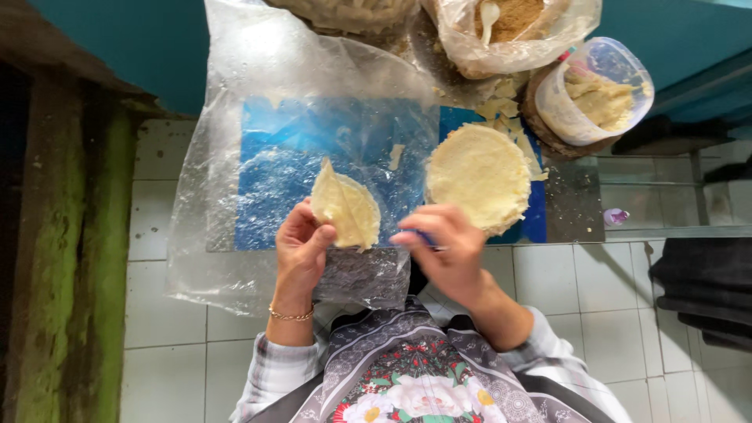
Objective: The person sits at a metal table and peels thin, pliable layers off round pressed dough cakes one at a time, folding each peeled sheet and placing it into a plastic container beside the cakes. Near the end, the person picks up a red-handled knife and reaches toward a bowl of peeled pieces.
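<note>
**Folding a thin dough round over a blue board**

The left hand (301, 247) pinches the lower edge of a pale yellow, thin dough round (345, 208), folded into a half-moon and held just above a crinkled clear plastic sheet (235, 157) that covers a blue rectangular board (274, 180). Its thumb and fingers grasp the dough lightly. The right hand (442, 247) sits just beside it, fingers curled around something small and blue; what exactly it grips cannot be told.

To fold well, it seems best to keep the pinch gentle and close to the rim, since such a thin sheet would likely tear if pulled, and to support the fold from below while the edge is pressed.

To the right lies a stack of flat pale dough rounds (479, 176), near the right hand, with loose dough trimmings (501, 110) beyond it. A round clear plastic tub of beige paste (603, 90) stands at the far right, and a clear plastic bag of brown crumbly filling (513, 27) with a white spoon (489, 16) sits behind. The loose plastic sheet, bunched near the wrists, could snag the hands.
</note>
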